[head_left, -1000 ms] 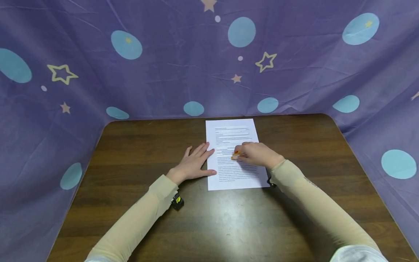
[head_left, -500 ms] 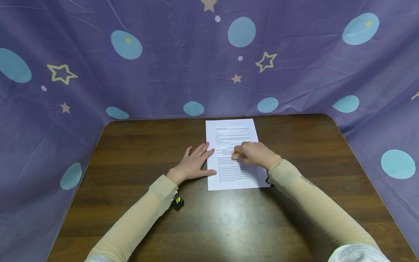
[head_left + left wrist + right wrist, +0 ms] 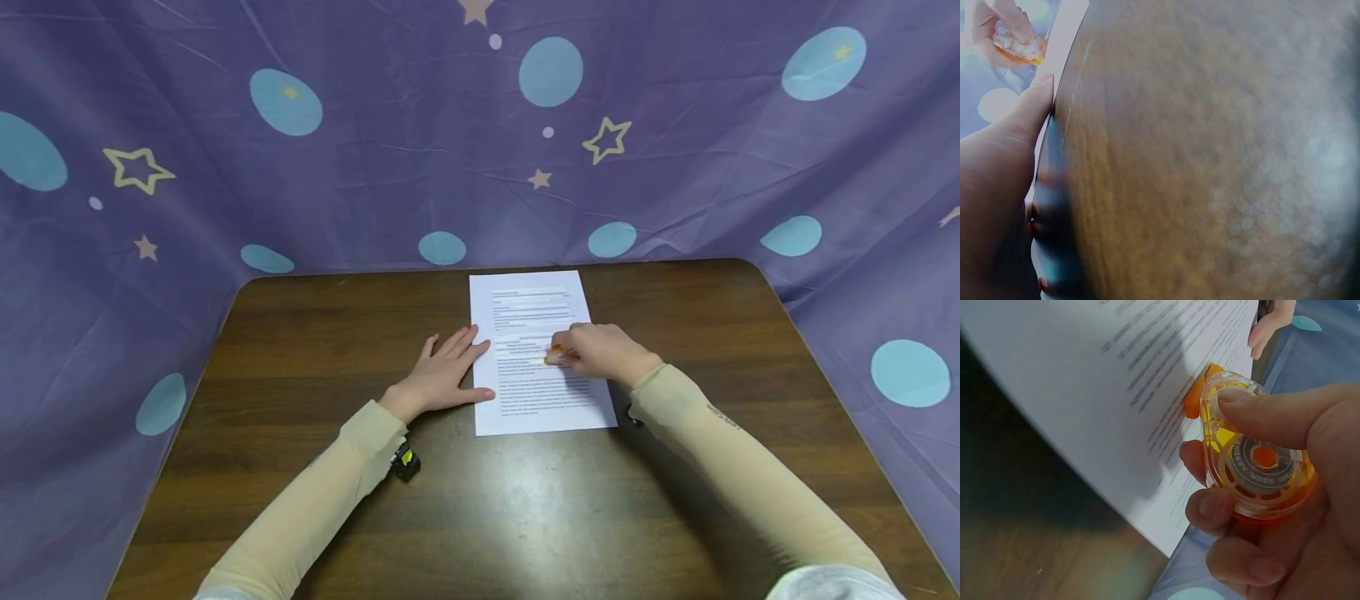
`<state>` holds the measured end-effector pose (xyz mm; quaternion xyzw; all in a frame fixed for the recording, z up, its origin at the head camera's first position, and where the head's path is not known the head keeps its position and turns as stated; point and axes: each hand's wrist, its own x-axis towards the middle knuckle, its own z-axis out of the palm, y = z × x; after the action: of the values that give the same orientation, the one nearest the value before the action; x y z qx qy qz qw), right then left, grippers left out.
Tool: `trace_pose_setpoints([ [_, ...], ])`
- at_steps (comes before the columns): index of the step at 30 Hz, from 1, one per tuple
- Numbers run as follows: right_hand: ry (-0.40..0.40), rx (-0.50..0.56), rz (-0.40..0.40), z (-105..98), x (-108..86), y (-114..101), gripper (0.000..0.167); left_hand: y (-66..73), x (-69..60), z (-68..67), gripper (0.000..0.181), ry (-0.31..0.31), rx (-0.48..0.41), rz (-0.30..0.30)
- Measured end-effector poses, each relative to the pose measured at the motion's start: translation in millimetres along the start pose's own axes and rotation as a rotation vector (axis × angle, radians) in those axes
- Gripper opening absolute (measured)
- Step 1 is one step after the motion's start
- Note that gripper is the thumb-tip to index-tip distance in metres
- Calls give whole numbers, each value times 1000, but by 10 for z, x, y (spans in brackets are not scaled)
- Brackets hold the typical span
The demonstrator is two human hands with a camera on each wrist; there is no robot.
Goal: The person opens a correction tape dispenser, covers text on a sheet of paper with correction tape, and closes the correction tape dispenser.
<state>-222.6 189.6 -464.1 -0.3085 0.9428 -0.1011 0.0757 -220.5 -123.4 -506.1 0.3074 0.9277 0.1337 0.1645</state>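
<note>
Right wrist view: one dispenser (image 3: 1261,472), clear case with orange and yellow parts, held over the sheet (image 3: 543,423), near its middle. Orange tip (image 3: 1193,401) at the print; whether it bears on the sheet cannot be told. Right hand (image 3: 603,354): thumb on one face, fingers curled against the other, clamped on the dispenser. Left hand (image 3: 442,379): fingers straight and spread apart across the sheet's left edge, gripping nothing.

Handling, as judged: step in hand looks like drawing the tip along a printed line. Best done with the tip square to the sheet, pressure light and even, travel parallel to the print, left fingertips pressing so the sheet does not slide. Twisting could skew the track.

In the way: right hand and its shadow cover print toward the sheet's right edge; left thumb (image 3: 480,395) sits on the left margin.

Around: brown table (image 3: 337,333) under the sheet; black device (image 3: 406,463) at the left wrist, off the near left corner; purple curtain (image 3: 390,150), patterned, beyond the far edge.
</note>
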Motion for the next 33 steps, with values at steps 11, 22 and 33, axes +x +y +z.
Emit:
trace_pose_setpoints([
  [11, -37, 20, 59, -37, -156, 194, 22, 5, 5, 4, 96, -20, 13, -13],
  [22, -60, 17, 118, -76, -284, 338, 22, 3, 12, 1, 97, -24, 19, -15],
  [33, -65, -6, 148, -110, -335, 366, 23, -8, 18, 34, 96, -4, 11, -11],
])
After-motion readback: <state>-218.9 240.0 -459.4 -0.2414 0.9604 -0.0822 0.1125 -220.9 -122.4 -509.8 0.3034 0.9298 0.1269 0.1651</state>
